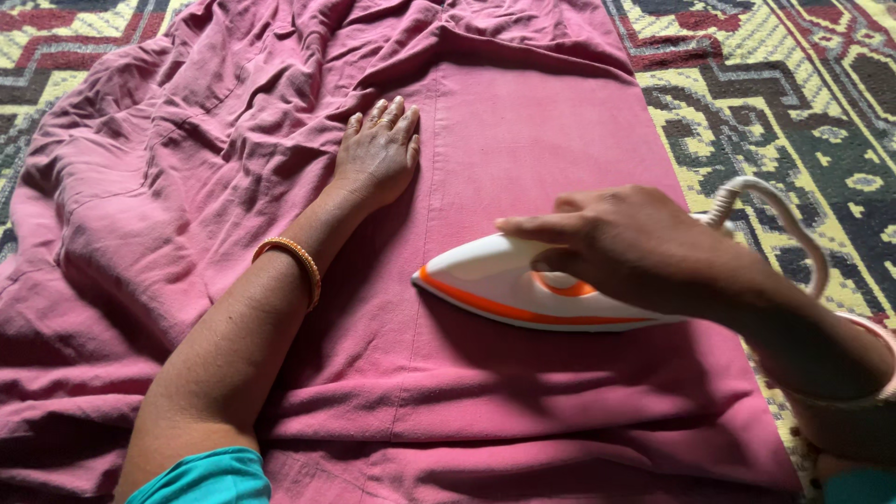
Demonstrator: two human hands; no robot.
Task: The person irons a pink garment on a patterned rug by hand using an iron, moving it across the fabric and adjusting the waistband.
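A large pink cloth [523, 121] lies spread over a patterned surface, smooth on the right and crumpled on the left. My left hand [378, 149] rests flat on the cloth with fingers together, pressing it down; a gold bangle circles that wrist. My right hand [625, 238] grips the handle of a white and orange iron [495, 280], which sits flat on the cloth with its tip pointing left, a short way right of and below my left hand. The white cord [779, 215] loops up behind the iron.
A woven mat [775, 103] with yellow, green and dark red patterns lies under the cloth and shows at the right and the top left. The heap of wrinkled cloth [121, 205] fills the left side.
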